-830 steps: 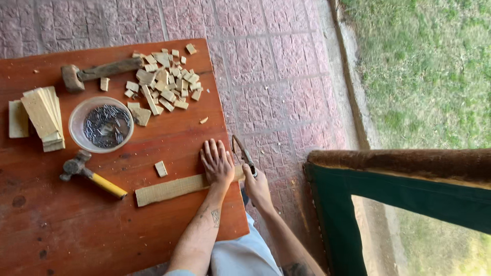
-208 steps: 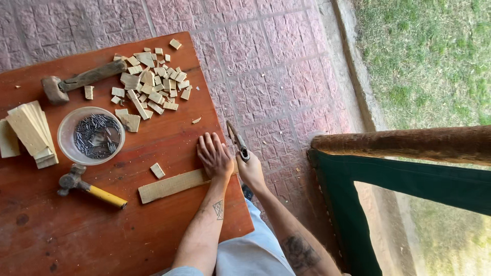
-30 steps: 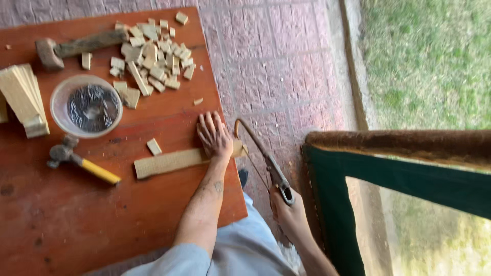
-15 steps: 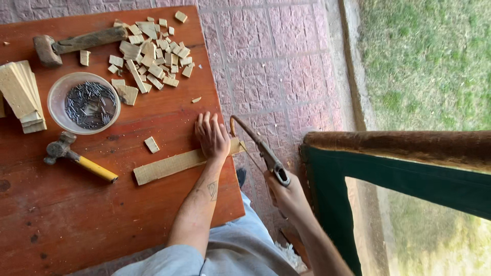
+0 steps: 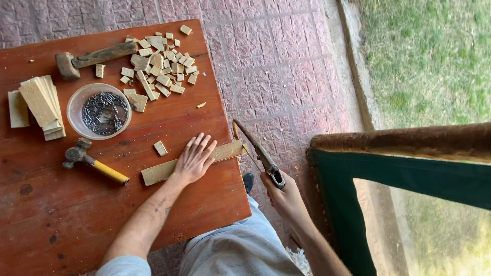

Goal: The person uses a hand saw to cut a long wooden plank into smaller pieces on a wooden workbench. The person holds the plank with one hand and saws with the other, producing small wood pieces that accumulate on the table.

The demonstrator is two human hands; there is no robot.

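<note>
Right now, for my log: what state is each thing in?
Strip: flat, end past table edge, pinned.
Left hand: flat on strip.
Right hand: gripping saw.
Saw: blade at strip's end.
Bowl: holds nails.
Hammer: lying untouched.
Offcuts: piled.

Red-brown wooden table; bearing wood strip; yellow-handled hammer; bowl of nails; mallet; stacked slats; heaped offcut blocks.

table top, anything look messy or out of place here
Mostly tidy. The small wood offcuts lie in a loose scattered heap at the far edge, with stray bits near the bowl of nails. The wood strip under the left hand overhangs the table edge beside the saw.
</note>
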